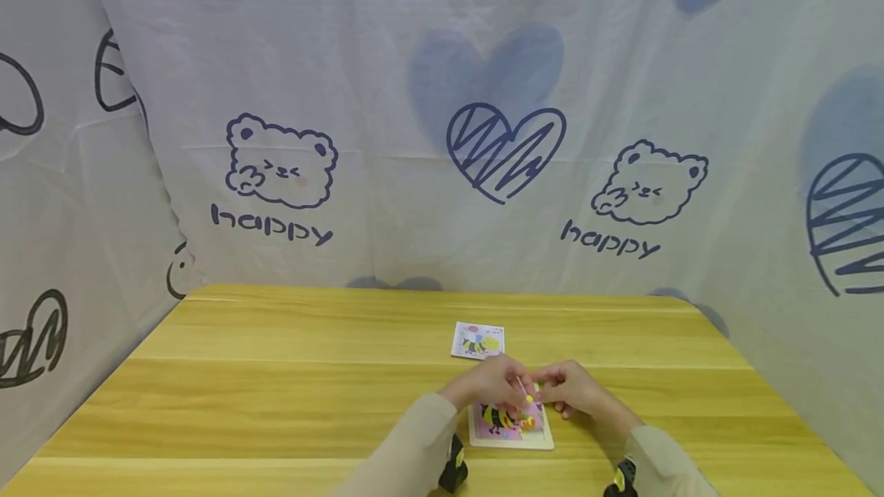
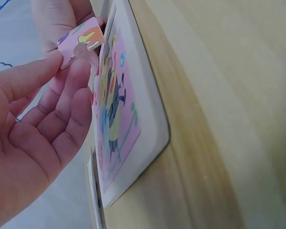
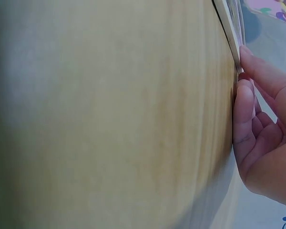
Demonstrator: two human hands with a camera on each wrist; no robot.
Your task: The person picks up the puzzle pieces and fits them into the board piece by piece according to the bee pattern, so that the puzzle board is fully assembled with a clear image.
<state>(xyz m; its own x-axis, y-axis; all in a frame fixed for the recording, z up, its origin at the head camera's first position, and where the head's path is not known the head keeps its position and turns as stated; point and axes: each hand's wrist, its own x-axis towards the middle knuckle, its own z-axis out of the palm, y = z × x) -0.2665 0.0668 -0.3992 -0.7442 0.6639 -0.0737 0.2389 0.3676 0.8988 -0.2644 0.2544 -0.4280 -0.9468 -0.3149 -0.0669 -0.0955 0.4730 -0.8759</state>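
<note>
A jigsaw board (image 1: 511, 443) with a pale wooden frame and a bee picture on pink lies flat on the table. My left hand (image 1: 499, 383) is over its upper part and pinches a puzzle piece (image 2: 81, 40) between thumb and fingers. The piece is pink with an orange and yellow print, tilted up off the board in the left wrist view. At the board's upper right edge, my right hand (image 1: 575, 390) grips the frame, its thumb (image 3: 257, 67) against the rim and its fingers curled alongside. Part of the picture is hidden under the left hand.
A square card (image 1: 478, 341) with a matching bee picture lies just beyond the board. The wood-grain table (image 1: 276, 390) extends to both sides. Behind it hangs a white cloth (image 1: 387, 198) printed with hearts and bears.
</note>
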